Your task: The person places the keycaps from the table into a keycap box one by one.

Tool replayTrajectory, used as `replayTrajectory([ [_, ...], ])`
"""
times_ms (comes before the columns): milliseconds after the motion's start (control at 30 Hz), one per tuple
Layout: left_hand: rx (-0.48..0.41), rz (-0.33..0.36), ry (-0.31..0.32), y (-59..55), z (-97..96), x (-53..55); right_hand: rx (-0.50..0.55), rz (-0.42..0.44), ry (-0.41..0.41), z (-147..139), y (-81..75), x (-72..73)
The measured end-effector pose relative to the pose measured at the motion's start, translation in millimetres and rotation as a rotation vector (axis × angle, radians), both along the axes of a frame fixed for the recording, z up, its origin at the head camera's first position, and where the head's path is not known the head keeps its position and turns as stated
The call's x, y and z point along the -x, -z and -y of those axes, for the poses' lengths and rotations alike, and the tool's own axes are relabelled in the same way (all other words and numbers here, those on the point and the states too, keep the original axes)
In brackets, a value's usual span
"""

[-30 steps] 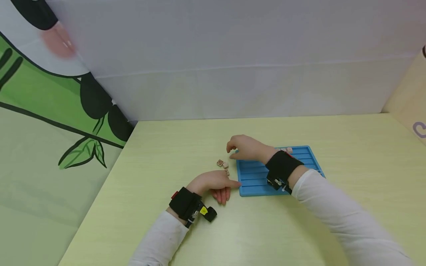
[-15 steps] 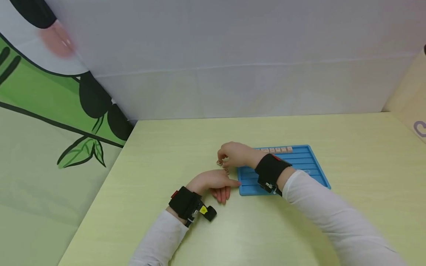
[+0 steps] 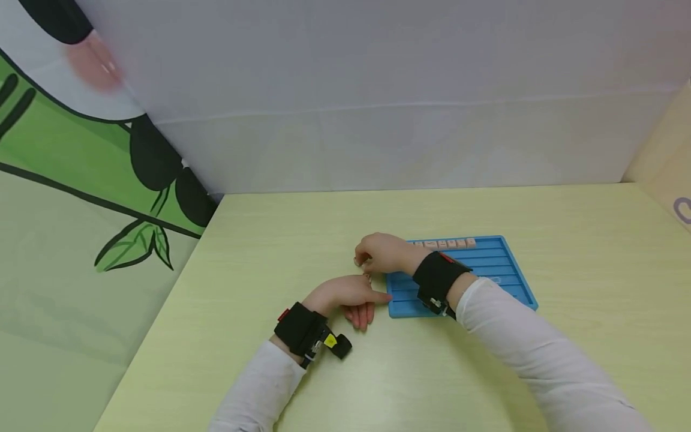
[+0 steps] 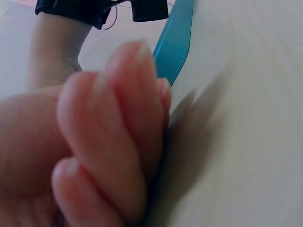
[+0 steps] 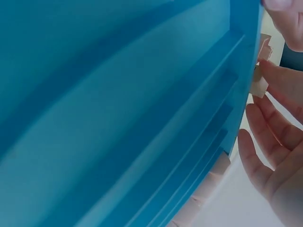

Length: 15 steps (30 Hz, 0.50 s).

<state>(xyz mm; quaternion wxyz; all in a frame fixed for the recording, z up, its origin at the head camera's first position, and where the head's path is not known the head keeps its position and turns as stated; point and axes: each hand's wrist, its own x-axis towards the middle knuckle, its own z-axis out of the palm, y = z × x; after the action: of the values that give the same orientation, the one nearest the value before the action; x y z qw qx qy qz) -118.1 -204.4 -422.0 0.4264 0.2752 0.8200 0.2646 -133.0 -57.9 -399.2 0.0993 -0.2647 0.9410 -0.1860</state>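
Note:
My right hand [image 3: 385, 252] is at the left side of a blue ridged tray [image 3: 499, 264]. In the right wrist view its thumb and a finger pinch a small beige tile [image 5: 259, 85] just outside the tray's rim. Another small tile [image 5: 264, 49] lies close by, partly hidden. My left hand [image 3: 351, 297] rests on the table, its thumb touching the tray's left edge and its other fingers loosely bent, holding nothing. A row of beige tiles [image 3: 452, 244] sits along the tray's far groove, its left end covered by the right hand.
The pale yellow table [image 3: 281, 240] runs back to a white wall [image 3: 399, 150]. A printed cloth with green leaves [image 3: 135, 246] hangs at the left. Both wrists wear black camera straps [image 3: 442, 276].
My right hand has come left and down from above the tray's corner to the loose tiles and now pinches one. The left hand and tray stay nearly still.

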Motion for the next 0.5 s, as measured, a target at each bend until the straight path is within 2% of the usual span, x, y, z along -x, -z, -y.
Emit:
replayTrajectory([
  [500, 0.026, 0.003, -0.005, -1.9, 0.2, -1.2, 0.004, -0.025, -0.016, 0.7, -1.6, -1.7],
])
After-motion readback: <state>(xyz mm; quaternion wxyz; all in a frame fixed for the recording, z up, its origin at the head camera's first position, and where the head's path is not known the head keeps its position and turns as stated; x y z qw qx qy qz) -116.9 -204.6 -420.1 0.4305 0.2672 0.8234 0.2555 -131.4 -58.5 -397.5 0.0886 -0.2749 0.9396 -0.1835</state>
